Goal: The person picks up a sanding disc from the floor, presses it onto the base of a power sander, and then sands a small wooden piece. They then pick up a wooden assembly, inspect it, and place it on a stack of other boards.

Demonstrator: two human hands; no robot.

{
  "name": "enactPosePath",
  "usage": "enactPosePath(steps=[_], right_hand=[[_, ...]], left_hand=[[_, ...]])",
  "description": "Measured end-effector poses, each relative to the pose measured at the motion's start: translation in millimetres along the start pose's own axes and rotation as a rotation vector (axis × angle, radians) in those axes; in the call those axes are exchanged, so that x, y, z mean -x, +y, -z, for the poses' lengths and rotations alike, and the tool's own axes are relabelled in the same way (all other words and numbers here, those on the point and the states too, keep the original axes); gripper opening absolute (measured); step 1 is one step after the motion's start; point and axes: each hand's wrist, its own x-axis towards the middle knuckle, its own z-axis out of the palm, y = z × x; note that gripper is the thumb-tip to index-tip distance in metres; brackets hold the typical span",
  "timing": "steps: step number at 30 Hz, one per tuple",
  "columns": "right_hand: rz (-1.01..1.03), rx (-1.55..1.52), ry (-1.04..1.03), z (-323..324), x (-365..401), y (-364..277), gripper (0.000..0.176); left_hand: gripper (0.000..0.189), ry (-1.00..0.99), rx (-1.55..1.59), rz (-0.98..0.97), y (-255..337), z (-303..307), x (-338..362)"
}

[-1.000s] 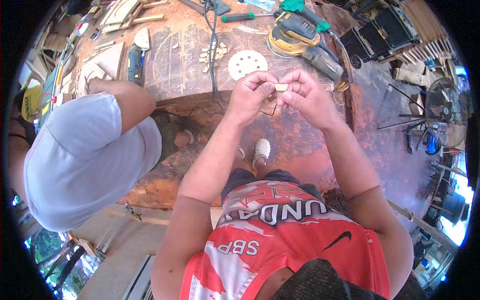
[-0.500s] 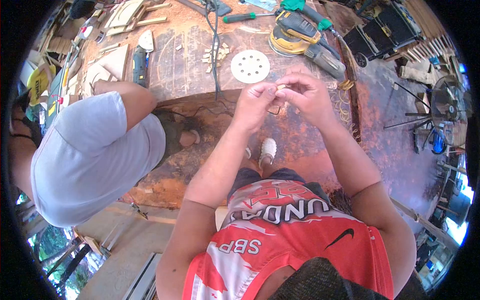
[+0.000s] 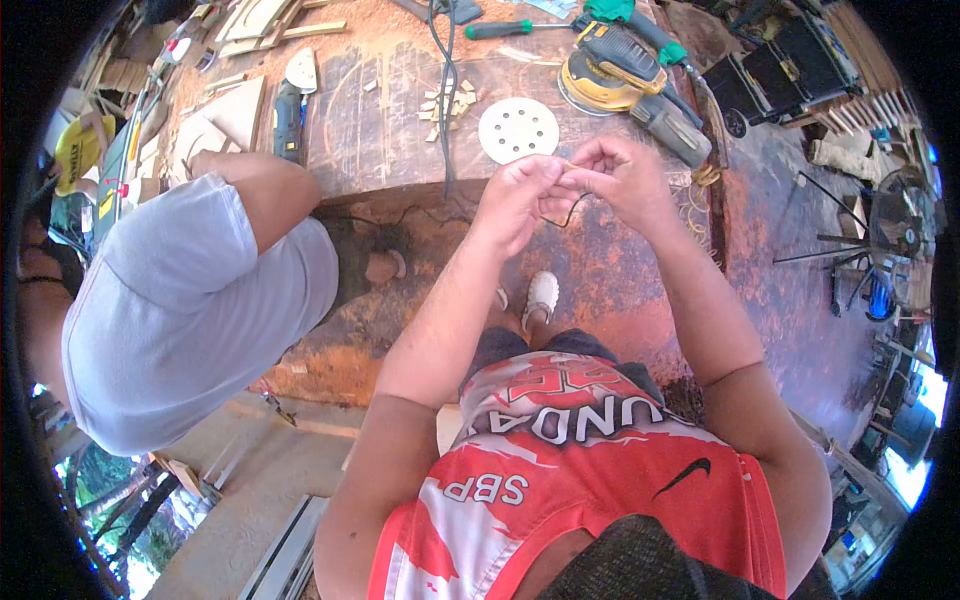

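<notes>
My left hand [image 3: 512, 205] and my right hand [image 3: 628, 185] meet in front of the bench edge, fingertips pinched together. Between them is a small wooden piece [image 3: 571, 165], mostly covered by the fingers. A thin dark line curves just below the fingertips; whether it is held cannot be made out. Just beyond my left hand lies a round sanding disc [image 3: 518, 146] with a ring of holes. Several small wooden bits [image 3: 462, 98] are scattered to its left. A yellow and black orbital sander [image 3: 610, 75] rests on the bench past my right hand.
On the left, a person in a grey shirt [image 3: 190, 300] leans over the bench [image 3: 370, 150]. Near them lies a slim power tool [image 3: 288, 120]. A black cord [image 3: 447, 120] hangs over the bench edge. A green-handled screwdriver [image 3: 500, 30] lies farther back. A fan [image 3: 895, 215] stands at right.
My hands still pinch the small wooden piece, which is now more hidden by the fingers. My right fingers have shifted slightly. The whole view has moved a little.
</notes>
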Motion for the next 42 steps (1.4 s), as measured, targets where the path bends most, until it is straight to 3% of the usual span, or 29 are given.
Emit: enactPosePath(steps=[5, 9, 11, 12, 14, 17, 18, 25, 28, 30, 34, 36, 42], right_hand=[[0.133, -0.011, -0.034, -13.5, -12.8, 16.0, 0.019], [0.068, -0.031, -0.066, -28.1, -31.4, 30.1, 0.015], [0.121, 0.203, -0.033, -34.5, -48.7, 36.1, 0.014], [0.123, 0.207, -0.042, -38.1, -61.6, 46.7, 0.014], [0.158, 0.320, 0.008, -45.4, -96.0, 72.1, 0.016], [0.250, 0.560, -0.038, -50.0, -134.4, 85.3, 0.019], [0.229, 0.640, -0.098, -50.9, -144.3, 88.1, 0.021], [0.287, 0.706, -0.228, -44.2, -160.5, 100.5, 0.020], [0.294, 0.772, -0.265, -37.2, -156.2, 94.4, 0.019], [0.196, 0.776, -0.294, -33.6, -151.3, 89.9, 0.019], [0.197, 0.859, -0.333, -31.2, -148.9, 90.7, 0.018], [0.244, 0.943, -0.343, -31.3, -149.3, 90.1, 0.016], [0.400, 0.986, -0.334, -35.7, -160.3, 100.5, 0.015]], left_hand=[[0.019, 0.014, -0.074, 0.025, -3.0, 23.3, -15.7], [0.017, 0.113, -0.209, -0.032, -3.4, 38.9, -34.4], [0.021, 0.167, -0.597, -0.149, -3.7, 53.8, -49.2], [0.021, 0.174, -0.590, -0.153, 1.9, 52.6, -48.1], [0.036, 0.403, -1.657, -0.694, 13.4, 51.8, -48.0], [0.051, 0.462, -1.843, -0.712, 5.2, 65.1, -60.1], [0.056, 0.442, -1.941, -0.583, 3.1, 69.6, -62.6], [0.055, 0.300, -1.941, -0.585, 4.7, 87.1, -65.9], [0.054, 0.152, -1.936, -0.579, 15.2, 97.1, -70.2], [0.054, -0.027, -1.959, -0.589, 19.2, 103.8, -73.0], [0.056, 0.000, -2.021, -0.589, 12.1, 102.6, -76.9], [0.061, 0.149, -1.999, -0.546, 9.6, 88.5, -73.9], [0.070, 0.163, -2.048, -0.613, 8.6, 92.4, -76.2]])
